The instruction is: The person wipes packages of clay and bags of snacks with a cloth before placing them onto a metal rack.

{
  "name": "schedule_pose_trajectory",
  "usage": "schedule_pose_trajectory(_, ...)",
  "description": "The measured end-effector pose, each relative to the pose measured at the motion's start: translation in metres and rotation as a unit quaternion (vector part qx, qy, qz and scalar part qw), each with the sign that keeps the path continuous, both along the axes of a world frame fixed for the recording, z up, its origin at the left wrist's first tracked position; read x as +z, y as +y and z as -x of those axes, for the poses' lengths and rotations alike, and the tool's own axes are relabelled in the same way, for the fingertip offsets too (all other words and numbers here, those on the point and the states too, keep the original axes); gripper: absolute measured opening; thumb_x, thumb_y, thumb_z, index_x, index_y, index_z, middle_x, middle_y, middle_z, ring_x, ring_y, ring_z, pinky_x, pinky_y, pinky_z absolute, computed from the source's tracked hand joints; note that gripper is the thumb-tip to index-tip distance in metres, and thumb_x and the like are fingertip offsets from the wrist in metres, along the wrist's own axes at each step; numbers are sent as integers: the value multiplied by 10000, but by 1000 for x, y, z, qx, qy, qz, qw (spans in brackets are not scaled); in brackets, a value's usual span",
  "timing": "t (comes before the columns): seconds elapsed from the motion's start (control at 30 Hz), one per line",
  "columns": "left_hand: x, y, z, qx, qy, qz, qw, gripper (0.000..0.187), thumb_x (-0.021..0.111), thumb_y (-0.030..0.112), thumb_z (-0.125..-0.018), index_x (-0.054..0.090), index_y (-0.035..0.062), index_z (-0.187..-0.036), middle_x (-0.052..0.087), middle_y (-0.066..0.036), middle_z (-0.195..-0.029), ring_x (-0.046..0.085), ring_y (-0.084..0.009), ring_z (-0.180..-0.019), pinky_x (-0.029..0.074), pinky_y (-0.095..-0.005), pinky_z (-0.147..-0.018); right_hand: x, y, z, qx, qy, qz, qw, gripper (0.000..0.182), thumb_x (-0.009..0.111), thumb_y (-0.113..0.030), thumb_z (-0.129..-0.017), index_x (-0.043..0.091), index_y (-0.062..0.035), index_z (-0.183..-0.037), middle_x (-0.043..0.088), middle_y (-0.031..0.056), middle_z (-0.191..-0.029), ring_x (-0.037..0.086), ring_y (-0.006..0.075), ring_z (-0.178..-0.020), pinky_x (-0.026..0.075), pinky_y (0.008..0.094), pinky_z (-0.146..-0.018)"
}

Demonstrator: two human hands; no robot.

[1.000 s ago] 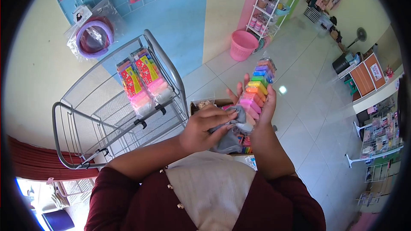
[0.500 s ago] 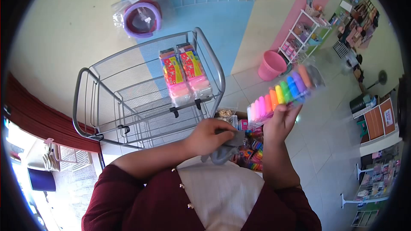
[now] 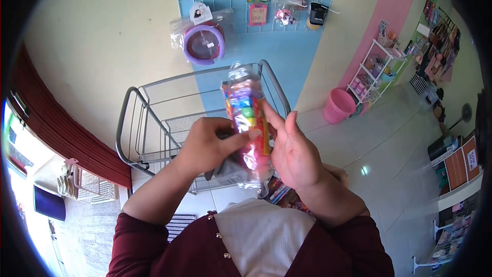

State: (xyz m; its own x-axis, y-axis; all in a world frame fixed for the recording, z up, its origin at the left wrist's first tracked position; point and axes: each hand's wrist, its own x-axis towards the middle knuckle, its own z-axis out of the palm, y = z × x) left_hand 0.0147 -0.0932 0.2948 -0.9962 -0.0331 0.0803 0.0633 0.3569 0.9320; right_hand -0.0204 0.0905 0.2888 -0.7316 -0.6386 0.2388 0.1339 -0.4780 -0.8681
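My left hand (image 3: 205, 146) pinches a clear-wrapped pack of coloured modelling clay (image 3: 247, 110), its thumb across the front. The pack stands nearly upright before me, with rainbow-coloured pieces and a red and yellow label along its side. A grey cloth (image 3: 230, 166) is bunched under the left hand, partly hidden. My right hand (image 3: 294, 154) is open at the pack's right edge, thumb raised and away from the wrapper; some fingertips are hidden by the pack. Behind the pack, a sliver of another similar pack (image 3: 224, 95) shows at the cart.
A grey wire-mesh cart (image 3: 154, 123) stands ahead against the wall. Below my hands is a box of colourful packets (image 3: 282, 195), partly covered. A pink bin (image 3: 339, 106) and white shelf rack (image 3: 371, 72) are to the right. Goods hang on a wall grid (image 3: 266, 25).
The clay pack has come from the right to the middle and turned upright. My left hand has risen and now grips it; my right hand has loosened its hold. The view has shifted.
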Motion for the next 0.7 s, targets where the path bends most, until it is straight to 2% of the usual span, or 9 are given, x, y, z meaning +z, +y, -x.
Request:
schedule_pose_trajectory(0.07, -7, -30, 14, -14, -56, -38, 998, 494, 725, 396, -878, 724, -87, -981, 725, -117, -830, 653, -131, -755, 520, -289, -736, -21, -7, 18, 26, -74, 53, 996, 716, 319, -465, -1076, 187, 56, -1548, 356, 130, -1538, 385, 226, -1370, 251, 406, -1175)
schedule_pose_trajectory(0.17, -15, -62, 32, -10, -28, -77, 997, 433, 659, 365, -906, 724, -49, -1015, 720, -141, -918, 650, -148, -836, 507, -290, -796, -22, -24, 41, 56, -47, -19, 997, 689, 626, -26, -911, 291, 97, -1502, 418, 181, -1489, 418, 202, -1365, 340, 324, -1125)
schedule_pose_trajectory(0.33, -30, -113, 76, -4, -117, -147, 982, 348, 555, 288, -934, 712, 4, -1060, 698, -142, -1006, 641, -183, -900, 495, -311, -830, -26, -63, 74, 69, 73, -128, 987, 838, 782, -116, -802, 345, 76, -1490, 425, 216, -1478, 445, 228, -1346, 386, 321, -1088)
schedule_pose_trajectory(0.4, -40, -120, 88, 13, -169, -176, 970, 334, 530, 268, -940, 708, 19, -1071, 690, -137, -1017, 640, -194, -905, 496, -317, -826, -17, -69, 77, 79, 173, -281, 941, 817, 788, -106, -827, 351, 38, -1502, 615, 121, -1262, 590, 162, -1125, 473, 273, -949)
schedule_pose_trajectory(0.47, -48, -120, 95, 37, -199, -80, 976, 278, 532, 266, -944, 699, 48, -986, 685, -103, -943, 628, -164, -817, 499, -302, -786, -40, -76, 87, 67, 236, -298, 922, 880, 848, -205, -755, 406, 7, -1485, 512, 202, -1403, 542, 263, -1261, 454, 337, -1022)
schedule_pose_trajectory(0.53, -62, -128, 101, 18, -161, 33, 986, 329, 517, 307, -968, 702, 49, -1057, 689, -119, -962, 635, -183, -847, 504, -331, -802, -43, -82, 81, -54, 450, -498, 739, 908, 865, -279, -701, 449, -22, -1467, 311, 276, -1542, 401, 365, -1405, 391, 397, -1111)
schedule_pose_trajectory(0.57, -62, -125, 100, -11, -156, 169, 973, 367, 504, 335, -984, 700, 40, -1082, 690, -138, -950, 638, -208, -859, 501, -350, -813, -45, -85, 83, -14, 423, -484, 766, 913, 869, -318, -665, 484, -50, -1449, 130, 303, -1597, 233, 429, -1479, 315, 431, -1170)
schedule_pose_trajectory(0.6, -62, -125, 99, -42, -150, 300, 941, 406, 490, 362, -1000, 698, 31, -1108, 690, -157, -938, 641, -234, -871, 498, -368, -824, -45, -90, 79, -7, 425, -478, 769, 913, 869, -318, -665, 484, -50, -1449, 130, 303, -1597, 233, 429, -1479, 315, 431, -1170)
schedule_pose_trajectory(0.7, -63, -127, 98, -75, -127, 381, 913, 526, 480, 481, -996, 717, 15, -1057, 690, -218, -916, 652, -289, -838, 496, -397, -812, -42, -93, 73, -16, 470, -522, 712, 852, 852, -336, -688, 517, -62, -1422, 251, 290, -1561, 305, 423, -1442, 311, 416, -1176)
